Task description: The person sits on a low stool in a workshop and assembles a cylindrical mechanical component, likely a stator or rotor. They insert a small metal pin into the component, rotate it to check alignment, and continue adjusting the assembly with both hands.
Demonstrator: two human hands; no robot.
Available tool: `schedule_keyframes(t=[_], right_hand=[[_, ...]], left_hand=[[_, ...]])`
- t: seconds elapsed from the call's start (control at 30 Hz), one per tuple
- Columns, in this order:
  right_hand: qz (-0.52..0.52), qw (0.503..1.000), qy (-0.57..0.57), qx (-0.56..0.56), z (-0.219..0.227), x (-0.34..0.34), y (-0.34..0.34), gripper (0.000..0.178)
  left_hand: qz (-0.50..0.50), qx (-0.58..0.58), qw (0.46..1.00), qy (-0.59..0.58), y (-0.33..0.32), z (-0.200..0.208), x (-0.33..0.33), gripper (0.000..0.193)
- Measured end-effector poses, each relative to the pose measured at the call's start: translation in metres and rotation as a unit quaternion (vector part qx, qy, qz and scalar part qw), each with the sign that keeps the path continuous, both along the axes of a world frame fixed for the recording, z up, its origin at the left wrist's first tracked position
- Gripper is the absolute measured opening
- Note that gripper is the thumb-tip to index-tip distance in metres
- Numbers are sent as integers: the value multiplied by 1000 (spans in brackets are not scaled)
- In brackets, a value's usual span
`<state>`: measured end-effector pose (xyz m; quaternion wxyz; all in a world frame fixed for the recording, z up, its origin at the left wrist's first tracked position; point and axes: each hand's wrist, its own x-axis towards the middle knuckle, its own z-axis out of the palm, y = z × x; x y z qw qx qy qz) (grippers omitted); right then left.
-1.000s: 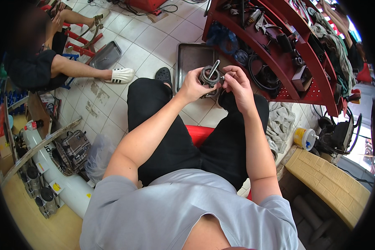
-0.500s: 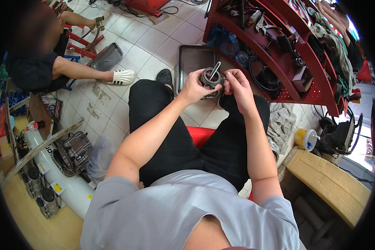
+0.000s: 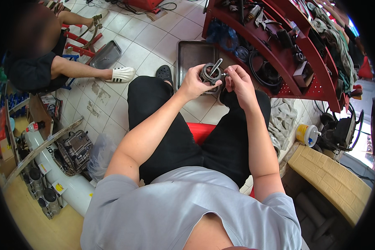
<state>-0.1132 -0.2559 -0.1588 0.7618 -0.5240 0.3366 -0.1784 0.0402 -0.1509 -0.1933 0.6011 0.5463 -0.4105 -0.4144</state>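
My left hand [image 3: 192,85] is wrapped round a ring-shaped metal housing [image 3: 207,78], held in front of my knees. A bright metal shaft [image 3: 216,66] stands tilted out of the housing's opening. At the housing's right side, my right hand [image 3: 241,82] is closed in a pinch. Between its fingertips is a small metal piece [image 3: 224,74], too small to name; I cannot tell whether it is joined to the housing. The lower part of the housing is hidden by my left fingers.
A metal tray [image 3: 179,62] lies on the tiled floor beyond my hands. To the right stands a red tool cart [image 3: 279,62] with tools on its shelves. Another person's leg [image 3: 79,68] reaches in from the left. A grey cloth [image 3: 282,118] and a white tub [image 3: 307,135] lie on the right.
My right fingers have shifted slightly beside the housing. Both hands stay in nearly the same place, with the housing still in my left hand.
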Motion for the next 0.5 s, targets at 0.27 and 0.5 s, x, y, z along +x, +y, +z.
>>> schedule_keyframes(t=[0.27,0.5], right_hand=[[4,996,-88,15,-4,-2,-1,6],[-57,995,-77,11,8,8,8,7]], left_hand=[[-7,-1,1000,-24,0,0,0,27],[12,-19,999,33,-1,-3,-3,30]])
